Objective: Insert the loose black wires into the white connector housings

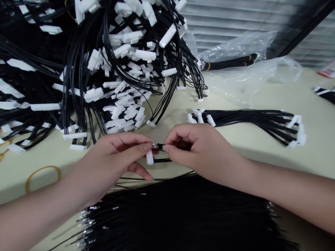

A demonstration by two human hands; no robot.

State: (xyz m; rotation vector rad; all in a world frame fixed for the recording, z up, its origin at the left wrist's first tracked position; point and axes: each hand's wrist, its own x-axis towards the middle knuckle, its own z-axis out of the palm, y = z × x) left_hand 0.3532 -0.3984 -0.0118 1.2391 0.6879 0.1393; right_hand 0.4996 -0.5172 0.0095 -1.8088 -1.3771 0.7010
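Note:
Between thumb and fingers, my left hand (123, 150) grips a small white connector (150, 157), whose lower end sticks out below the thumb. My right hand (199, 149) pinches black wires (160, 146) just right of it, and their shiny metal ends reach the left fingertips. Whether those ends are inside the connector cannot be made out. Another black wire (163, 160) runs from the connector toward the right, under my right hand. Just below both hands lies a broad heap of loose black wires (187, 223) with metal tips at both ends.
A big tangle of black wire harnesses with white connectors (130, 53) fills the upper left. Beyond my right hand lies a harness bundle (252, 118). A clear plastic bag (243, 83) sits behind it. Yellow rubber bands (45, 168) lie at left on the pale table (316, 157).

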